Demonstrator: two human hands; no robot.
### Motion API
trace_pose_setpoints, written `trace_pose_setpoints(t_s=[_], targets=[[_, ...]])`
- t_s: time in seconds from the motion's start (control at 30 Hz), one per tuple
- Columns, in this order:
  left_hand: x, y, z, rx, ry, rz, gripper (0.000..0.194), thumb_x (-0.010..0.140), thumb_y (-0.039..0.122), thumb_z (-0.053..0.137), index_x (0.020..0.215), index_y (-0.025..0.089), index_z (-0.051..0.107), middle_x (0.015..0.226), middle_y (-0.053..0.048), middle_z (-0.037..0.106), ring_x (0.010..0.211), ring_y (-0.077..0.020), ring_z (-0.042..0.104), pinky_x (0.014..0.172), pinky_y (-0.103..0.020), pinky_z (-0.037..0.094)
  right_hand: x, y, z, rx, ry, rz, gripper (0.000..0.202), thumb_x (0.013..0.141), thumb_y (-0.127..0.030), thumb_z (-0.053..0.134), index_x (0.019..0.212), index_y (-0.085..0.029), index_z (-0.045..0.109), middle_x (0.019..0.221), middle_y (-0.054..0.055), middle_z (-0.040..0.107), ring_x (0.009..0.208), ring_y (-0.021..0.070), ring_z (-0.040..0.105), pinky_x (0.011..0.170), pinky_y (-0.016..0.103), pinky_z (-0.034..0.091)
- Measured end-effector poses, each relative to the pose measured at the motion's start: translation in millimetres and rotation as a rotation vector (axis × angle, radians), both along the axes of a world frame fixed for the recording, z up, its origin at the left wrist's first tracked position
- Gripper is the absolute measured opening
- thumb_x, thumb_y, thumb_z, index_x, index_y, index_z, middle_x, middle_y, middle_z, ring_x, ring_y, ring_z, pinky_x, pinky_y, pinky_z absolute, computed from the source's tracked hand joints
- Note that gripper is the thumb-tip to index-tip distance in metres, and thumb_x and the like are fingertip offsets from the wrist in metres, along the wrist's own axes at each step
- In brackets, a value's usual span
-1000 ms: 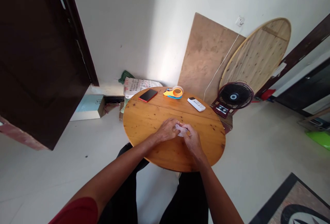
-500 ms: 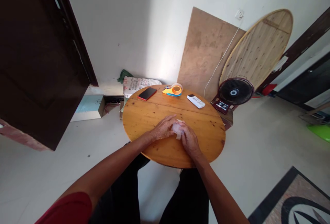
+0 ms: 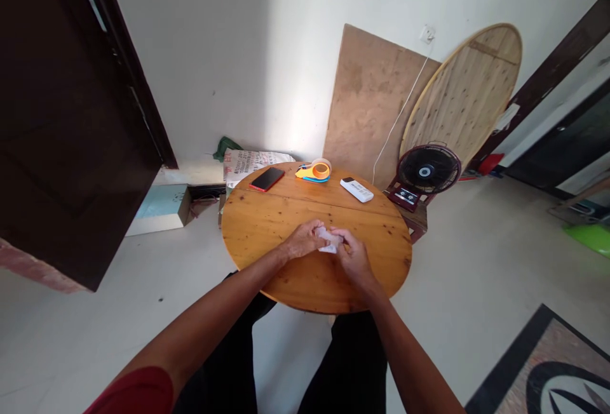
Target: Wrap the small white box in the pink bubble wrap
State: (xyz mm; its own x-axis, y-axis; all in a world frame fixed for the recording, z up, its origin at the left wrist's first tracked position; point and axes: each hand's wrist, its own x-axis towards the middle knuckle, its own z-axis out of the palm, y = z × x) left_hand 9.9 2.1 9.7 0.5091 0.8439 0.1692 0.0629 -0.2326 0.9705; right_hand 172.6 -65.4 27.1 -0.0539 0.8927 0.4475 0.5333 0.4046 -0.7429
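Observation:
Between my two hands is a small whitish, slightly see-through piece, thin like paper or plastic film; its exact kind is too small to make out. My left hand pinches its left side with thumb and fingers. On the right side, my right hand grips it the same way, fingertips curled over its edge. Both hands are just over the near middle of the round wooden table. Farther back on the tabletop are a phone with a red edge, an orange and blue tape dispenser and a white remote control.
A dark fan stands to the right of the table on a small stool. Against the wall lean a brown board and an oval wooden tabletop. On the left are a dark door and a pale box on the floor.
The whitish piece has changed shape between my hands; it now stretches flatter across them, and the strip that hung toward me is no longer visible. The camera view has shifted slightly.

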Motion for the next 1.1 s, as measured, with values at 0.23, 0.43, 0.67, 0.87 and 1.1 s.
trace_pose_setpoints(t_s=[0.23,0.43,0.67,0.87,1.1], targets=[[6.1,18.5,14.8,-0.020,0.282,0.106,0.021,0.073,0.034,0.061,0.080,0.016,0.069,0.061,-0.001,0.061,0.057,-0.0137,0.054,0.053,-0.021,0.037,12.3,21.2,6.4,-0.344,0.313,0.230,0.059,0.070,-0.029,0.072,0.125,-0.022,0.055,0.120,0.006,0.065,0.104,0.0220,0.064,0.090,0.038,0.052],[10.1,35.7,8.9,-0.144,0.072,0.022,0.034,0.075,0.044,0.057,0.079,0.012,0.068,0.066,-0.002,0.063,0.060,-0.0142,0.056,0.057,-0.023,0.040,17.5,48.3,-9.8,-0.371,0.427,0.203,0.054,0.068,-0.031,0.073,0.119,-0.019,0.058,0.114,0.009,0.068,0.099,0.0234,0.067,0.085,0.040,0.055],[-1.9,37.2,4.1,-0.353,-0.266,-0.184,0.044,0.065,0.029,0.072,0.106,0.012,0.067,0.094,-0.008,0.071,0.082,-0.0181,0.064,0.076,-0.028,0.046,14.6,53.8,-14.8,-0.323,0.473,0.125,0.054,0.071,-0.037,0.070,0.120,-0.019,0.056,0.119,0.009,0.066,0.106,0.0240,0.064,0.091,0.041,0.052],[0.7,36.0,0.6,-0.409,-0.272,-0.108,0.042,0.063,0.032,0.076,0.100,0.013,0.068,0.093,-0.006,0.071,0.076,-0.0153,0.063,0.072,-0.025,0.046,12.1,57.1,-27.6,-0.271,0.391,0.039,0.054,0.073,-0.040,0.068,0.122,-0.020,0.056,0.116,0.009,0.067,0.101,0.0241,0.066,0.084,0.039,0.056],[5.4,35.5,-5.2,-0.441,-0.316,-0.019,0.041,0.057,0.031,0.079,0.090,0.012,0.066,0.081,-0.003,0.069,0.066,-0.0112,0.059,0.065,-0.024,0.045,12.8,56.4,-37.5,-0.174,0.238,-0.049,0.054,0.079,-0.041,0.062,0.127,-0.018,0.055,0.122,0.013,0.064,0.105,0.0245,0.064,0.090,0.040,0.052]])
